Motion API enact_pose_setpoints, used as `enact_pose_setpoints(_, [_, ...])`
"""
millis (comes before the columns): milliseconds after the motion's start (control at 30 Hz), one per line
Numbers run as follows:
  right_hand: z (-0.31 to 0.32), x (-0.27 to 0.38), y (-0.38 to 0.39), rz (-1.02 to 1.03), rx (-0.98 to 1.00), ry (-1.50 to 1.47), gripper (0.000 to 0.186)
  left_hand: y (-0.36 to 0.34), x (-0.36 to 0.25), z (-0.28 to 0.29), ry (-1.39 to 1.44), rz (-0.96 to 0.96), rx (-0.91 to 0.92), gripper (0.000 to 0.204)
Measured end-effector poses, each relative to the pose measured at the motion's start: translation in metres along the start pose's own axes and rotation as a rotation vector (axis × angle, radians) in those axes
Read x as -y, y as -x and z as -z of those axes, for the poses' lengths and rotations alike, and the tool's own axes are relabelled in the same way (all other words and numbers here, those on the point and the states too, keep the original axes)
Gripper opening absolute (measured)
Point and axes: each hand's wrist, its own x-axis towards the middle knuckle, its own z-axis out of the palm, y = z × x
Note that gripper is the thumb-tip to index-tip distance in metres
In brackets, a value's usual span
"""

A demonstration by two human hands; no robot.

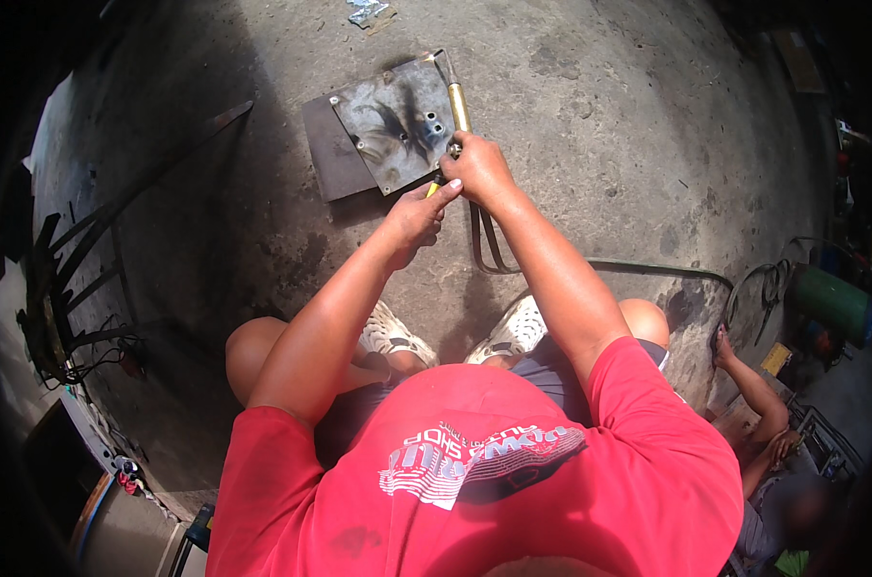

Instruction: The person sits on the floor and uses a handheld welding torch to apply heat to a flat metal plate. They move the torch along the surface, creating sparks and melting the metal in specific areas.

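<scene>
My right hand (479,171) is closed round the valve end of a brass-coloured gas torch (459,108). The torch points away from me, and its thin nozzle reaches the far right corner of a scorched metal plate (383,120). Dark soot marks and several small holes show on that plate, which lies on a larger dark sheet (332,154) on the floor. My left hand (419,221) pinches a small yellow piece with a dark end (434,188), right beside the torch's valves; its exact kind is too small to tell.
Hoses (638,269) run from the torch across the concrete floor to a green cylinder (832,300) at right. Another person's arm and leg (758,394) are at lower right. Dark metal bars (99,226) stand at left. Crumpled scrap (367,12) lies at the far edge.
</scene>
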Motion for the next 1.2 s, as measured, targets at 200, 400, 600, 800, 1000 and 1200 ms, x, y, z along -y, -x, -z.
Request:
enact_pose_setpoints(200, [-0.0001, -0.0006, 0.0006, 0.019, -0.01, -0.004, 0.057, -0.001, 0.0008, 0.0013, -0.003, 0.0, 0.012, 0.04])
enact_pose_setpoints(400, [0.0004, 0.0002, 0.0008, 0.015, -0.006, -0.005, 0.057, -0.0005, 0.0001, 0.0009, -0.003, 0.003, 0.001, 0.04])
enact_pose_setpoints(600, [0.0006, 0.0004, 0.0002, 0.016, 0.001, -0.003, 0.057, -0.0016, 0.0009, 0.0016, -0.003, -0.002, 0.002, 0.04])
enact_pose_setpoints(800, [0.0008, 0.0, 0.0003, 0.018, -0.005, -0.002, 0.058, -0.0016, 0.0006, 0.0015, 0.0, 0.003, 0.0, 0.04])
enact_pose_setpoints(1000, [0.0021, 0.0015, 0.001, 0.011, 0.007, -0.006, 0.059, -0.0013, 0.0006, 0.0011, 0.004, 0.003, -0.011, 0.039])
enact_pose_setpoints(1200, [0.0021, 0.0008, 0.0002, 0.008, 0.007, -0.001, 0.061, -0.0017, 0.0004, 0.0011, 0.006, 0.004, 0.001, 0.039])
